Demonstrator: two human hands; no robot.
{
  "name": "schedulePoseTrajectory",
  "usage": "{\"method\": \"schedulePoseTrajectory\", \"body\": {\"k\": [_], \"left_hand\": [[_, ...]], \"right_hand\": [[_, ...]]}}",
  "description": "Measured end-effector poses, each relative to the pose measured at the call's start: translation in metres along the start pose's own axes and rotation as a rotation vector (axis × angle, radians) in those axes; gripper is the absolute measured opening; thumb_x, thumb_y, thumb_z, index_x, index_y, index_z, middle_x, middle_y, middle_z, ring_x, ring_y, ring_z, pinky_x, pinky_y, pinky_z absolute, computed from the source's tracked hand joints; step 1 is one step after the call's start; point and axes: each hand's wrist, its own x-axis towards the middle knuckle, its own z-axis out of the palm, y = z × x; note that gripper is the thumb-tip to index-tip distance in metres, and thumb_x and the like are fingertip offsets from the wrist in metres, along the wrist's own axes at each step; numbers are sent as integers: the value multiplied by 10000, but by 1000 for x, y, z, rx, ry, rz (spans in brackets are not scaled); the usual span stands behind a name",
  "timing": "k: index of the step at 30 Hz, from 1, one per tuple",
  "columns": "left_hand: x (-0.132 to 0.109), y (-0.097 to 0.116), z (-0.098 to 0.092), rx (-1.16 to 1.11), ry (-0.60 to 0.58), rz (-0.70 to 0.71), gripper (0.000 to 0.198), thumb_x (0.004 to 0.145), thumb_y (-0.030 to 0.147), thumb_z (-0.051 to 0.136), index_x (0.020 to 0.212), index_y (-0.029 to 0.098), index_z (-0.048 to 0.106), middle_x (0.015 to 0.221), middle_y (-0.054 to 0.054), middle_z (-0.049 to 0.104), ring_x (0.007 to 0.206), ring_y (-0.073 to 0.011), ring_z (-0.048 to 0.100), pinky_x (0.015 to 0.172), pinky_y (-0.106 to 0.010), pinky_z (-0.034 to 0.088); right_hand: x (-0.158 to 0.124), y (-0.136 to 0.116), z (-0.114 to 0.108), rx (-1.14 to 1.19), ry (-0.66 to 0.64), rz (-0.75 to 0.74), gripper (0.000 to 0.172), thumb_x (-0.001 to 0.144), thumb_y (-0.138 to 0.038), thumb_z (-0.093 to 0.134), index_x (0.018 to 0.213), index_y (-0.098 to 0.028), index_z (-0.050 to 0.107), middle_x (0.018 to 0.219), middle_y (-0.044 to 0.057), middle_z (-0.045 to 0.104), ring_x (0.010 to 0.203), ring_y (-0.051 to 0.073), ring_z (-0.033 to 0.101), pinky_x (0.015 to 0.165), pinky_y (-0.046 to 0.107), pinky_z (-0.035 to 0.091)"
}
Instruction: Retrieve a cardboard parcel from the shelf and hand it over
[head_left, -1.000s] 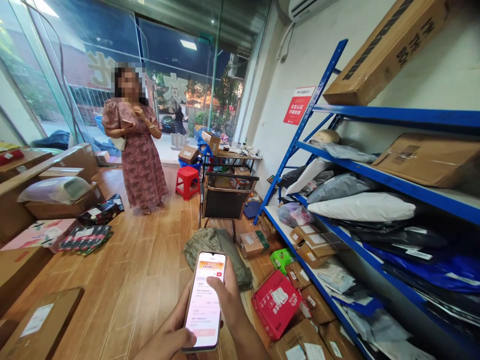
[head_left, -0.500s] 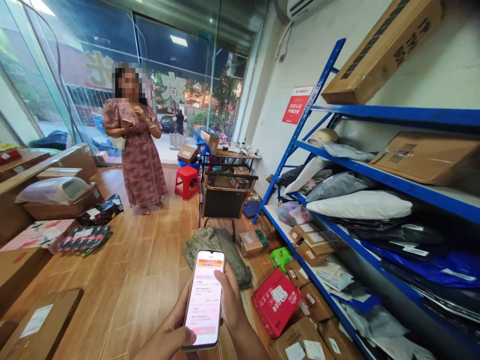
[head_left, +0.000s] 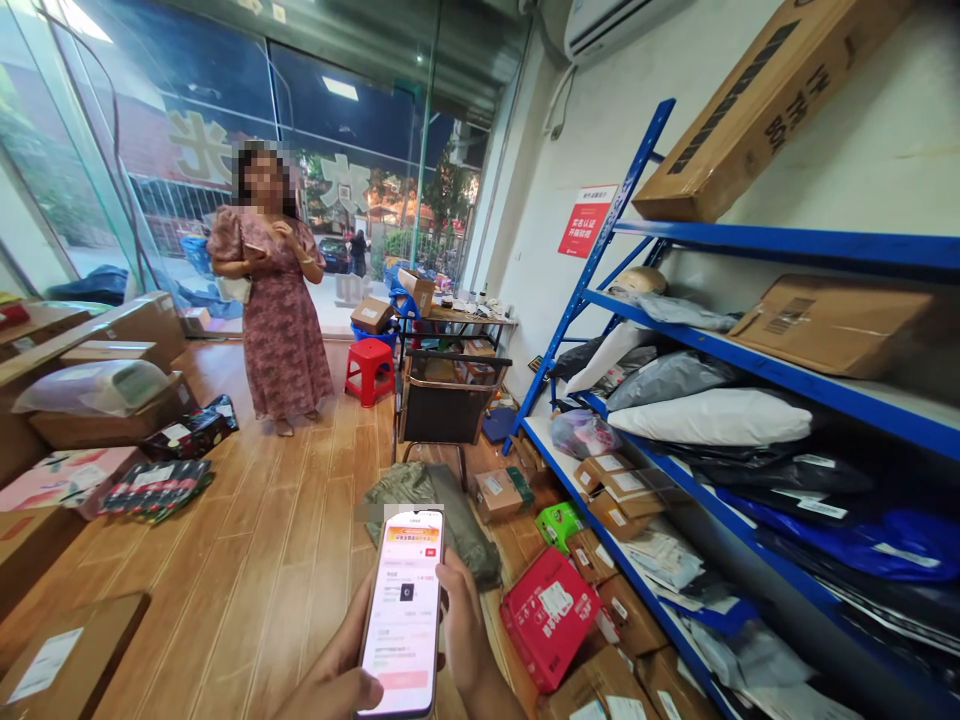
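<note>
A lit smartphone (head_left: 401, 625) is held upright low in the head view, its screen showing a white and pink page with an orange banner and a small dark loading square. My left hand (head_left: 341, 660) wraps the phone's left side, its thumb near the lower left corner of the screen. Along the right edge my right hand (head_left: 465, 630) grips the phone, thumb beside the upper part of the screen. Just beyond the phone, a grey-green parcel bag (head_left: 442, 515) lies on the floor.
A person (head_left: 281, 310) in a patterned dress stands by the glass front. Blue shelving (head_left: 780, 355) with bags and boxes fills the right side. Cartons (head_left: 120, 590) lie at left. A red stool (head_left: 369, 372) and black chair (head_left: 446, 400) stand ahead; a red box (head_left: 551, 610) lies near the shelves.
The right thumb has moved off the screen to the phone's edge. A dark loading square now shows on the screen. The view has shifted slightly; the standing person stays in place.
</note>
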Motion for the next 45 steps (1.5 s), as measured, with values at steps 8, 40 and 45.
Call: {"method": "schedulePoseTrajectory", "body": {"k": [8,40,45], "left_hand": [[-1,4,7,38,16,1,1081,675,131,500,1359,315,-317,1459,-71,347,1184,-341,476,530,-292,561],[1,14,4,52,93,-43,1068,677,193,539,1425,267,-220,1360,-111,465,1044,-319,557,551,-308,541],[10,22,-15,48,53,11,799,793,298,532,1465,328,101,1323,-81,515,1112,-314,534,687,-354,531]], "right_hand": [[-9,-2,-1,-21,40,28,418,606,-560,640,767,-177,678,701,30,677,699,209,585,640,290,483],[1,19,1,33,3,43,490,699,-639,588,837,-176,674,761,39,687,751,208,605,678,288,491],[16,35,8,128,-112,187,546,670,-606,628,1044,-208,647,1006,72,715,973,290,637,808,407,519]]}}
